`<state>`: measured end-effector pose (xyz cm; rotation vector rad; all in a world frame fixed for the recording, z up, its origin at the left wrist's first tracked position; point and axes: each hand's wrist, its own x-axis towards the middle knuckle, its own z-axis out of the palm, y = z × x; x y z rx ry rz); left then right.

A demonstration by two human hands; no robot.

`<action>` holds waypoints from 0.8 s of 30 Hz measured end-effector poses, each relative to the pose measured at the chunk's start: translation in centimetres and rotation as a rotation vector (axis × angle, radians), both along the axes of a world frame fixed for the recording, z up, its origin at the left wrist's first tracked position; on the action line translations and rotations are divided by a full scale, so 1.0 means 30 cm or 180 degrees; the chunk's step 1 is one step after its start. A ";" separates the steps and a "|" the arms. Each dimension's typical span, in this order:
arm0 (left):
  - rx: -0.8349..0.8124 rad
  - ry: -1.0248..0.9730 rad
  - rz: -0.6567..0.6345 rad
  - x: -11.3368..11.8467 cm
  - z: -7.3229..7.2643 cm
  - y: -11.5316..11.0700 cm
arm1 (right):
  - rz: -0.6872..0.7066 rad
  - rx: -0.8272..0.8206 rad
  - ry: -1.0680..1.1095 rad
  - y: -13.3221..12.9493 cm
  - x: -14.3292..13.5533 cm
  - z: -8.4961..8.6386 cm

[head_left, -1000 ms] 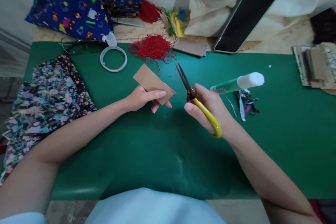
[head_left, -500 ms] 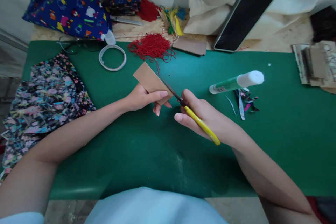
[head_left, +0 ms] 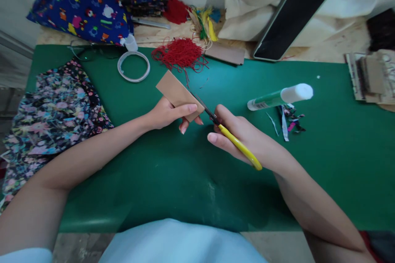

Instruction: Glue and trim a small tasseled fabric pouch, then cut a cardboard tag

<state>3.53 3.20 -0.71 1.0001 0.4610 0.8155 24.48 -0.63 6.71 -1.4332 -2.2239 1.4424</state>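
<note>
Between thumb and fingers, my left hand (head_left: 168, 114) pinches a small rectangle of brown card (head_left: 177, 92), tilted above the green tabletop. My right hand (head_left: 236, 133) is closed round a pair of scissors (head_left: 239, 146) with yellow handles. The dark blades point up and left, lying along the right edge of the card; whether they cut into it I cannot tell. A green and white glue stick (head_left: 279, 96) stands just right of my right hand, beside a few fabric scraps (head_left: 291, 121).
Red strings (head_left: 182, 53) lie behind the card, next to a roll of tape (head_left: 133, 67). Floral fabric (head_left: 55, 111) covers the left side. Card pieces (head_left: 372, 76) are stacked at the right. A dark, flat panel (head_left: 296, 16) leans at the back.
The scissors and my right hand have shifted very slightly right. My left hand still holds the card in nearly the same spot, and the whole view has moved a little.
</note>
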 end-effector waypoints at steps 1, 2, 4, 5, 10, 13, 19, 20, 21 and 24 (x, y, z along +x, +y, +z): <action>-0.0010 -0.0003 0.0005 0.000 -0.001 0.000 | 0.0006 0.0007 -0.0001 0.000 0.001 0.000; -0.0024 -0.0002 0.0013 0.000 -0.002 0.000 | 0.0016 0.0012 -0.0001 0.001 0.002 0.000; -0.0053 0.0002 0.0027 0.000 -0.004 0.000 | 0.0036 0.0020 -0.0008 0.001 0.004 0.001; -0.0067 0.0009 0.0029 0.000 -0.005 -0.001 | 0.0044 0.0025 -0.0012 0.001 0.004 0.002; -0.0118 0.0114 0.0011 -0.002 -0.007 -0.003 | 0.0059 0.0059 -0.0047 0.001 0.002 0.005; -0.0102 0.0190 0.0002 -0.003 -0.005 -0.002 | 0.0035 0.0086 -0.0094 -0.001 -0.001 0.006; -0.0052 0.0176 0.0027 -0.004 -0.005 0.001 | 0.0031 0.0225 -0.0107 0.001 0.000 0.001; -0.0031 0.0170 0.0029 -0.005 -0.005 0.001 | 0.0044 0.0248 -0.0123 0.002 0.001 0.000; -0.0019 0.0179 0.0031 -0.006 -0.006 0.000 | 0.0054 0.0275 -0.0142 0.003 0.002 -0.002; -0.0035 0.0259 0.0024 -0.009 -0.003 -0.002 | 0.0080 0.0364 -0.0194 0.005 0.003 -0.009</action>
